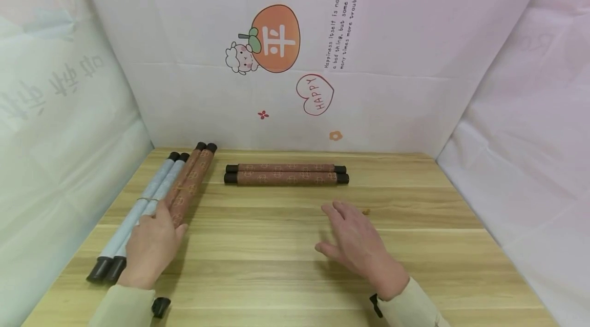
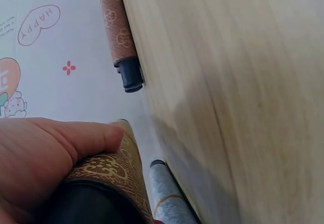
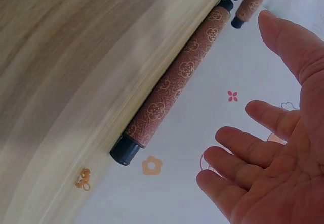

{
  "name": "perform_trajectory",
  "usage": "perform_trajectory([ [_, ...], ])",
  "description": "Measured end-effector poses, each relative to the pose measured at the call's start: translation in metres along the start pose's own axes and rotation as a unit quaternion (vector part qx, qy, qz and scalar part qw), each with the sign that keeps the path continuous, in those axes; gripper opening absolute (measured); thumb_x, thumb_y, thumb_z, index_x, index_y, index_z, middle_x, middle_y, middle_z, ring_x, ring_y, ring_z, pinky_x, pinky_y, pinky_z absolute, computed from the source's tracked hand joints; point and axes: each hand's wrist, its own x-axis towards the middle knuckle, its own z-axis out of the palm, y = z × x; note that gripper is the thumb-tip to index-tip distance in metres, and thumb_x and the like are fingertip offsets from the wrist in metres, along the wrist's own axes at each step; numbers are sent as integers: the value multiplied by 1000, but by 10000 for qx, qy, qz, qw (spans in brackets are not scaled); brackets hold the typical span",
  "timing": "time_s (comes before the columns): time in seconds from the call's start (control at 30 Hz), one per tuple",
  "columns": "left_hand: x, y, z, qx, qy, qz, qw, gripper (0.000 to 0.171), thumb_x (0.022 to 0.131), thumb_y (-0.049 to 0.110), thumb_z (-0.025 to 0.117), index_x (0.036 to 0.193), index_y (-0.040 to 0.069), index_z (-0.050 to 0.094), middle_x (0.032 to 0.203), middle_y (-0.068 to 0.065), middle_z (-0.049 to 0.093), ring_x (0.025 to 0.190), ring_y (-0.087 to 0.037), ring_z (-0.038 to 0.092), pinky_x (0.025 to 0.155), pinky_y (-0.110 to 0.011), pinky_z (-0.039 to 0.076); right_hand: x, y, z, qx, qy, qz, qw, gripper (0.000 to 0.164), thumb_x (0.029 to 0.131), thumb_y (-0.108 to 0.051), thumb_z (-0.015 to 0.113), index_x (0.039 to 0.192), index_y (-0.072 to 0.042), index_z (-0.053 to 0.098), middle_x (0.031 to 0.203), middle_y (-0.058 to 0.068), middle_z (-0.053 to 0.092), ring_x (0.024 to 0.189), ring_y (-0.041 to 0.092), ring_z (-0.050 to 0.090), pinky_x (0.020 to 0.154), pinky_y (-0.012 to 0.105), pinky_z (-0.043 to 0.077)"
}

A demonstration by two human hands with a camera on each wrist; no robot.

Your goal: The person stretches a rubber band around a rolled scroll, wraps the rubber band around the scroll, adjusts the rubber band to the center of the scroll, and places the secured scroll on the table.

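Note:
My left hand (image 1: pixel 154 245) grips a pair of brown patterned scrolls (image 1: pixel 195 173) with black end knobs, at the table's left side. A thin band crosses the pair, and the hand covers part of their near half. In the left wrist view the thumb lies along the brown scroll (image 2: pixel 104 169). Right beside them lie two pale blue scrolls (image 1: pixel 143 217), bound with a band. My right hand (image 1: pixel 357 240) holds nothing, its fingers spread over the table. In the right wrist view the palm shows near another brown scroll (image 3: pixel 174 77).
Two more brown scrolls (image 1: pixel 286 177) lie side by side across the back of the wooden table (image 1: pixel 258 276). Small orange rubber bands (image 3: pixel 83 179) rest on the table by the right hand. White printed cloth (image 1: pixel 392 101) walls in the back and sides.

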Motion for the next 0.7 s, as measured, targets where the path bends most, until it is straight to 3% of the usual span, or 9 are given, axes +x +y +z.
perform_trajectory([
  [0.27,5,-5,0,11,-543,-309,9980,79,99,29,67,144,-24,29,94,-50,55,69,-58,61,50,-60,51,-1,0,2,-3,-97,-21,10000,87,81,-51,86,147,-4,54,143,25,59,134,43,56,110,58,47],
  [0.5,7,-6,0,6,-734,-467,9962,72,100,28,66,137,-23,33,94,-49,52,73,-59,60,50,-59,51,-2,-1,2,76,-193,12,9998,87,81,-51,86,147,-5,54,144,25,59,134,44,56,109,60,46],
  [0.7,9,-5,2,33,-878,-649,9940,77,101,29,64,145,-22,27,105,-49,47,77,-61,59,50,-57,52,-1,-1,3,64,-215,9,9997,87,80,-51,86,147,-6,54,144,25,59,134,44,55,111,60,45],
])
